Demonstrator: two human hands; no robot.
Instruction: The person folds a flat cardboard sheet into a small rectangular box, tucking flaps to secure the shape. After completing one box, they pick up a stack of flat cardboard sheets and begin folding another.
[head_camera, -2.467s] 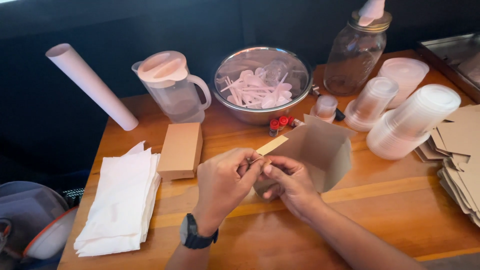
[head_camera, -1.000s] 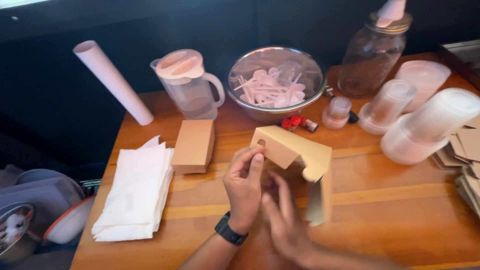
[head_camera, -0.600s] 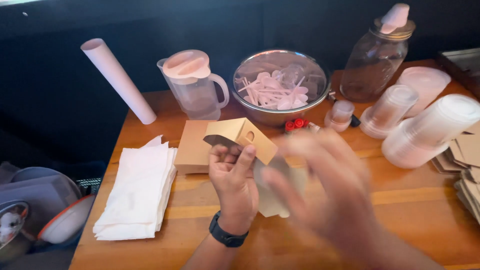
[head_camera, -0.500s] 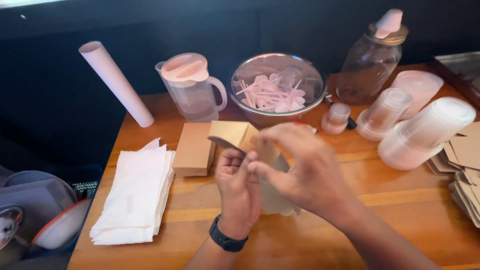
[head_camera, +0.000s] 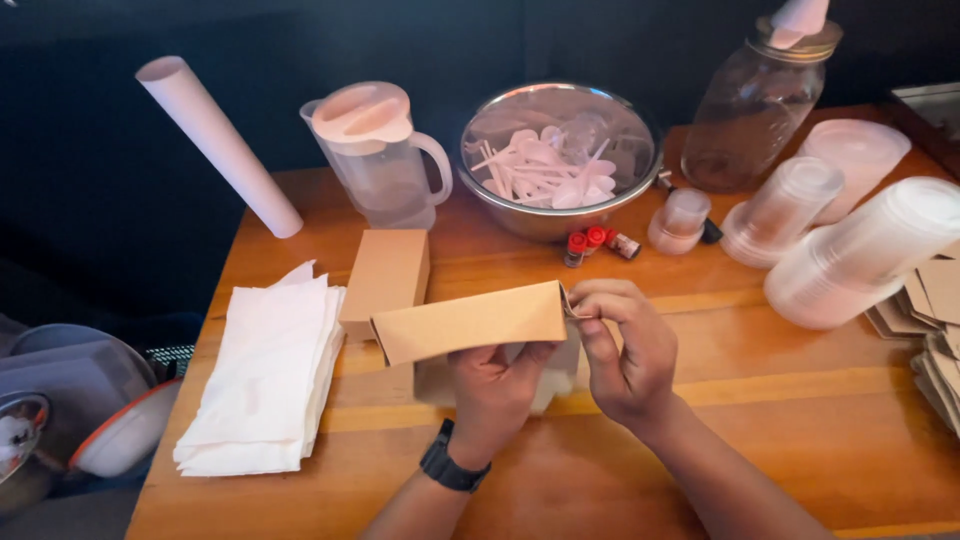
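Lying across both hands above the wooden table (head_camera: 760, 440), a brown cardboard box (head_camera: 470, 322) is held lengthwise, its long side turned toward the camera. The box is gripped from below by the left hand (head_camera: 492, 392), whose fingers are curled up against its underside, a black watch (head_camera: 452, 468) being worn on that wrist. The flap at the box's right end is pinched between thumb and fingertips of the right hand (head_camera: 625, 350). Just behind the box's left end, a closed brown box (head_camera: 386, 280) is seen beside a stack of white napkins (head_camera: 265, 375). A metal bowl (head_camera: 558, 160) of white plastic spoons is placed further back.
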